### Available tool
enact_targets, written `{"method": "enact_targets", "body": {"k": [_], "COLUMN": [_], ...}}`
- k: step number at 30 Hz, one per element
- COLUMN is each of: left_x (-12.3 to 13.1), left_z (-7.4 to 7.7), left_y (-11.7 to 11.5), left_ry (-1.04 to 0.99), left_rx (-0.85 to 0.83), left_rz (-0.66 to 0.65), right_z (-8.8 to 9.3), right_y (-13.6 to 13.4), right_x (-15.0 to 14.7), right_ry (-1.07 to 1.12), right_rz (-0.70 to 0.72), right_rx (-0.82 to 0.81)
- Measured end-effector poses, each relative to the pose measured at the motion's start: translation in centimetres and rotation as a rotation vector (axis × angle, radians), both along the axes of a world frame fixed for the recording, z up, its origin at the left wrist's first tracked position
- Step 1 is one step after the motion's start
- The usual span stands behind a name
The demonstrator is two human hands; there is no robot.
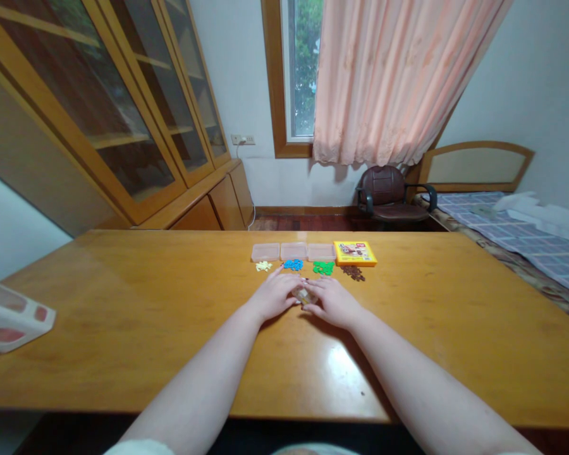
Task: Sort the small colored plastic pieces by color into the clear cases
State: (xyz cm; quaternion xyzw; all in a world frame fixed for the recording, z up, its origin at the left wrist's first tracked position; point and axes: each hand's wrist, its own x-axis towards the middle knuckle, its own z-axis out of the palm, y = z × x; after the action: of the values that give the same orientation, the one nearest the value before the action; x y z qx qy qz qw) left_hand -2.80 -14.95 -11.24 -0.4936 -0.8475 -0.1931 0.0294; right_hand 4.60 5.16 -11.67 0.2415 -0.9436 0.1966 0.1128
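My left hand (277, 296) and my right hand (332, 299) meet low over the middle of the table. Between them they grip a small clear plastic container (305, 296), mostly covered by fingers; a yellowish patch shows in it, but I cannot make out what that is. Just beyond my hands lie loose piles of small pieces: pale yellow pieces (263, 266), blue pieces (293, 265), green pieces (323, 268) and brown pieces (353, 273). The blue pile is close to my left fingertips.
Behind the piles, three clear plastic boxes (266, 253) stand in a row beside a yellow printed box (355, 253). A white plastic holder (16, 316) sits at the left of the wooden table (146, 303). Beyond are a brown armchair (384, 193), a bed and a glass-doored cabinet.
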Motion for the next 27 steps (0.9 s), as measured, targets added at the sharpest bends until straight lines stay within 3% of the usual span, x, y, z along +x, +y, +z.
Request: {"method": "enact_targets", "body": {"k": [6, 13, 17, 20, 24, 27], "left_x": [2.3, 4.1, 4.4, 4.9, 6.0, 6.0], "left_z": [0.7, 0.3, 0.4, -0.6, -2.7, -2.9], "left_y": [0.9, 2.0, 2.6, 2.9, 1.7, -1.2], "left_ry": [-0.024, -0.024, -0.035, -0.003, 0.039, 0.019], "left_rx": [-0.147, -0.325, -0.346, -0.323, -0.255, -0.286], "left_rz": [0.043, 0.145, 0.183, 0.202, 0.266, 0.340], "right_z": [-1.2, -1.7, -1.9, -2.1, -2.2, -2.1], "right_y": [0.1, 0.4, 0.4, 0.3, 0.4, 0.5], "right_x": [-0.5, -1.2, -1.5, -1.5, -1.2, -0.9], "right_ry": [0.013, -0.004, -0.041, -0.051, -0.046, -0.042], "right_rz": [-0.063, -0.302, -0.312, -0.254, -0.151, -0.188], "right_rx": [0.020, -0.032, -0.094, -0.137, -0.225, -0.270]}}
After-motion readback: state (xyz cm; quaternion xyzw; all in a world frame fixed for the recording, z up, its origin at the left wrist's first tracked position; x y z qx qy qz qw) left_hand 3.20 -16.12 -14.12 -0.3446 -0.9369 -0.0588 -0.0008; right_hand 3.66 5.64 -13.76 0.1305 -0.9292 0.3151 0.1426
